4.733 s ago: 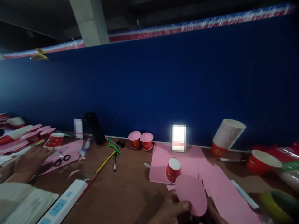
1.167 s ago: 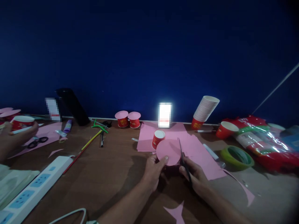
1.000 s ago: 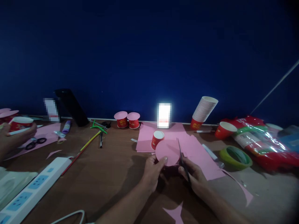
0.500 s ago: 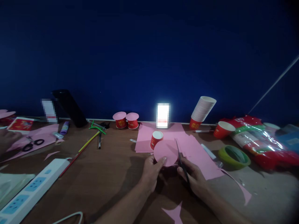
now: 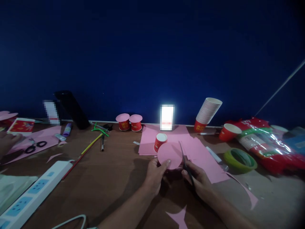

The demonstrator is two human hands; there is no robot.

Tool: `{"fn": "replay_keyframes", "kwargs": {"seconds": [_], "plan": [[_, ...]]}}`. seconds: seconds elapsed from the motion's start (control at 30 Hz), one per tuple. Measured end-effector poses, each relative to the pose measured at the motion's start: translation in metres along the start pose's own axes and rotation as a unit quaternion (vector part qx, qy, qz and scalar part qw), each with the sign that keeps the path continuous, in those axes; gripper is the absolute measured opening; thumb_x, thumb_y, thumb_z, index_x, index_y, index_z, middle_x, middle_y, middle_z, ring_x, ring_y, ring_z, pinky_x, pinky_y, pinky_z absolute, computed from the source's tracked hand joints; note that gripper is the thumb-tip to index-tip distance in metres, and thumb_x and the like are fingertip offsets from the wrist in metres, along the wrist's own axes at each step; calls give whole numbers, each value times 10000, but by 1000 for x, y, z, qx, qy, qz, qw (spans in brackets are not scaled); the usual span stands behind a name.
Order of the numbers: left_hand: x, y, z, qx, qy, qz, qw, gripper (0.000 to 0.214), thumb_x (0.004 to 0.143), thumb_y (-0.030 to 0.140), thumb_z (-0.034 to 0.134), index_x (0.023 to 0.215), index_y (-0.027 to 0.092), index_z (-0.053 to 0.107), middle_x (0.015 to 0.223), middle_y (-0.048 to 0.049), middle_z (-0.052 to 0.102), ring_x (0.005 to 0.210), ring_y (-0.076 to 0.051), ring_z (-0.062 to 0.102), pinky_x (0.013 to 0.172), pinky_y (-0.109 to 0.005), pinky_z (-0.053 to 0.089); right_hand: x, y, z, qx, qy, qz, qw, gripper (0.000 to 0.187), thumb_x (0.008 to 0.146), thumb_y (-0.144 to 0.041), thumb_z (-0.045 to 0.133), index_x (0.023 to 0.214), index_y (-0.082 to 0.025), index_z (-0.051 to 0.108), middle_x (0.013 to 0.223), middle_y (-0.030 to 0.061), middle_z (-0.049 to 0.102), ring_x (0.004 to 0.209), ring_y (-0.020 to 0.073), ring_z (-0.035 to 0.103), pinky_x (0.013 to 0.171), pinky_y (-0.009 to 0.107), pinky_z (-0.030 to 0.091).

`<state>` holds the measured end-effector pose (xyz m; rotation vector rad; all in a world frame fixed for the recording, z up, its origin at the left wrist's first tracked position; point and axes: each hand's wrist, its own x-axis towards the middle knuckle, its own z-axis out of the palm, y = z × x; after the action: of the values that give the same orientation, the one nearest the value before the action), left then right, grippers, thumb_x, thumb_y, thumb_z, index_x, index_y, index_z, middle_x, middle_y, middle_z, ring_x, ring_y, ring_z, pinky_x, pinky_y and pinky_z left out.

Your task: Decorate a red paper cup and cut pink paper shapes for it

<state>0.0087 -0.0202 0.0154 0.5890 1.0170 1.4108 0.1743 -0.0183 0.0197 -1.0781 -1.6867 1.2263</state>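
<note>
My left hand (image 5: 156,175) pinches a pink paper circle (image 5: 169,154) at its lower left edge, thumb on top. In my right hand (image 5: 196,176) is a pair of scissors (image 5: 185,160), blades pointing up and away, right beside the circle's right edge. Whether the blades touch the paper I cannot tell. Just beyond the circle, a red paper cup (image 5: 157,143) stands upright on pink paper sheets (image 5: 147,143), partly covered by the circle. A pink offcut (image 5: 178,218) lies on the table nearer to me.
At the back stand two red cups topped with pink discs (image 5: 129,118), a lit screen (image 5: 167,117) and a leaning cup stack (image 5: 207,111). Green tape (image 5: 240,170) and a plastic bag (image 5: 262,140) lie right. Left are a power strip (image 5: 43,187) and another person's hand (image 5: 9,141).
The whole view has shifted slightly. My hands keep their hold on the circle and scissors, with almost no movement. At far left, the other person's hand has moved a little.
</note>
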Motion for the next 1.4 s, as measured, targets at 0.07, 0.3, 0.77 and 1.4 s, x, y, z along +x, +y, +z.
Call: {"fn": "replay_keyframes", "kwargs": {"seconds": [0.07, 0.3, 0.77, 1.4], "plan": [[0, 0, 0, -2, 1, 2, 1000, 291, 600, 303, 765, 813, 120, 685, 732, -53, 702, 624, -119, 606, 597, -212, 464, 0, 0, 0, -2, -7, 2, 1000, 345, 823, -369, 567, 1095, -159, 596, 639, 2, 557, 594, 144, 526, 486, 204, 415], [-2, 4, 3, -2, 12, -7, 1000, 287, 586, 300, 776, 785, 116, 684, 666, -35, 681, 556, -96, 574, 551, -199, 453, 0, 0, -1, 2, 1, -9, 1000, 355, 806, -368, 589, 1106, -179, 608, 737, 16, 624, 605, 145, 543, 567, 232, 448], [-2, 2, 1, 9, 17, -6, 1000, 289, 606, 292, 759, 808, 107, 669, 662, -33, 664, 517, -76, 527, 505, -185, 427, 0, 0, -2, -6, -4, 0, 1000, 379, 822, -380, 565, 1127, -157, 598, 595, -6, 567, 526, 131, 521, 507, 224, 438], [3, -7, -3, 59, 28, 18, 998, 345, 606, 356, 745, 783, 71, 664, 626, -54, 636, 517, -99, 513, 484, -209, 414, 0, -5, -1, -50, -23, -15, 998, 368, 842, -362, 533, 1144, -159, 581, 772, 39, 641, 766, 200, 601, 660, 267, 485]]}}
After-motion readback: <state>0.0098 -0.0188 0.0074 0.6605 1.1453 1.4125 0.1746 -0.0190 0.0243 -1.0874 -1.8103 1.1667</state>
